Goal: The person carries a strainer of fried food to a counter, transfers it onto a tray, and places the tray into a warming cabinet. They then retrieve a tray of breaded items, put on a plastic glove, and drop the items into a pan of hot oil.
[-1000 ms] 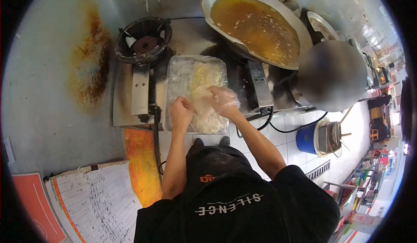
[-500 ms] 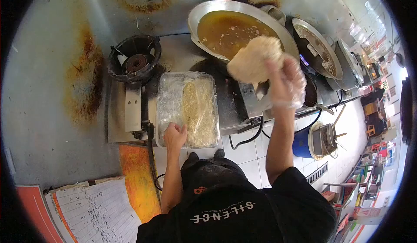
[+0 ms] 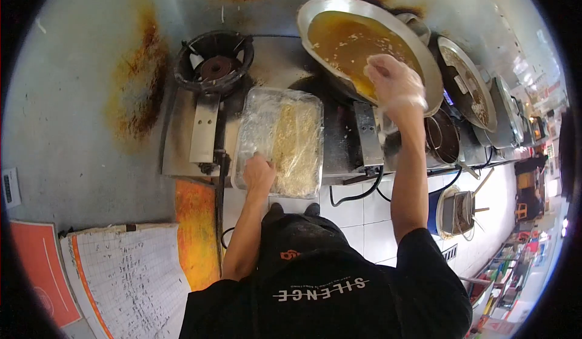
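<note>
- R hand [image 3: 395, 84], clear plastic glove, reaches above near side of wide silver metal pan [image 3: 431, 72] of amber oil [image 3: 348, 30]; fingers curled, I see nothing held, can't tell if tips meet.
- L hand [image 3: 259, 174], bare, fingers curled, at near-left part of clear rectangular plastic tray [image 3: 250, 127] w/ yellowish crumbs [image 3: 297, 139]; prob. steadying it. Can't confirm grip.
- Tray sits just beside pan, on steel stove; I judge: short carry.
- Vs. 0.5 s ago: pale crumb-coated slab, then in R hand, no longer visible; L hand stays at tray.
</note>
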Action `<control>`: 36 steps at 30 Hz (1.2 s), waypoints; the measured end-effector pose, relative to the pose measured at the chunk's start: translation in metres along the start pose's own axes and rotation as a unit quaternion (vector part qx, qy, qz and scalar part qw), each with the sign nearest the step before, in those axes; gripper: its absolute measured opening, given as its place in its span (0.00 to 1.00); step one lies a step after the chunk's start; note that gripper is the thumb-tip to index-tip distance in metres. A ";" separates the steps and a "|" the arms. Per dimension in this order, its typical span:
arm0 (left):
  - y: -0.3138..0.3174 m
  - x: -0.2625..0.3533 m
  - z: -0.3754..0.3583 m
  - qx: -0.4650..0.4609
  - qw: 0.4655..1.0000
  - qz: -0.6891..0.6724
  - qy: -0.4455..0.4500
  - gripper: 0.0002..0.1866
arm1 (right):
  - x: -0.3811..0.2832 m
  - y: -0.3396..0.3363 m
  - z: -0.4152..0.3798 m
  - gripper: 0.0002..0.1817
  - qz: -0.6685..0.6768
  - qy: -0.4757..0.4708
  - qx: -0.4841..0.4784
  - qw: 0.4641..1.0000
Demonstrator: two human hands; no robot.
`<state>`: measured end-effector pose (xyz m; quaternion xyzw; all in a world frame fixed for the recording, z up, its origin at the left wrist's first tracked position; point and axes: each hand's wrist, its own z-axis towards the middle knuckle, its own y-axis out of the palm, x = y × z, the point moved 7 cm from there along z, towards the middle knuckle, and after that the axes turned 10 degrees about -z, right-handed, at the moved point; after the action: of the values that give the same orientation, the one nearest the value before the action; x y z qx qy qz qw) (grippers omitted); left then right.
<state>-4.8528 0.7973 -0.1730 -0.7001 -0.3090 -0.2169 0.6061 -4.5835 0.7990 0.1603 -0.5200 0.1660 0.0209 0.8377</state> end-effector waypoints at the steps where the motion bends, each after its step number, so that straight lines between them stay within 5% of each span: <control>1: -0.003 -0.001 -0.001 0.001 1.000 -0.006 0.009 0.13 | -0.014 -0.010 -0.017 0.10 0.035 -0.022 0.017 0.999; 4: -0.010 -0.006 -0.002 0.033 0.997 -0.076 0.007 0.09 | -0.043 0.024 -0.072 0.07 0.135 -0.060 -0.058 0.987; 7: -0.011 -0.009 -0.006 0.058 0.987 -0.138 0.058 0.08 | -0.054 0.136 -0.123 0.10 0.101 -0.201 -0.196 0.955; 10: -0.026 0.004 -0.016 0.031 0.988 -0.148 0.040 0.07 | -0.051 0.273 -0.159 0.13 -0.036 -0.375 -0.358 0.854; 13: -0.026 0.004 -0.020 0.051 0.985 -0.157 0.055 0.06 | -0.061 0.307 -0.166 0.14 -0.134 -0.426 -0.496 0.745; 16: -0.021 -0.002 -0.022 0.093 0.984 -0.133 0.077 0.06 | -0.061 0.341 -0.168 0.14 -0.165 -0.454 -0.440 0.757; 22: -0.013 -0.012 -0.021 0.098 0.981 -0.160 0.055 0.05 | -0.049 0.350 -0.162 0.12 -0.165 -0.416 -0.461 0.766; 25: -0.022 -0.010 -0.023 0.081 0.983 -0.155 0.062 0.06 | -0.033 0.335 -0.157 0.13 -0.185 -0.424 -0.397 0.793; 30: -0.022 -0.004 -0.025 0.099 0.979 -0.156 0.092 0.07 | -0.011 0.242 -0.114 0.17 0.051 -0.231 -0.245 0.940; 33: -0.018 -0.009 -0.020 0.081 0.982 -0.153 0.079 0.06 | -0.010 0.184 -0.110 0.20 0.135 -0.034 -0.236 0.962; 36: -0.014 -0.013 -0.021 0.079 0.980 -0.166 0.078 0.06 | 0.002 0.128 -0.107 0.23 0.165 0.059 -0.161 0.971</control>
<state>-4.8704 0.7759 -0.1683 -0.5701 -0.3882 -0.3435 0.6374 -4.6355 0.7634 0.0053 -0.6140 0.2928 0.1546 0.7165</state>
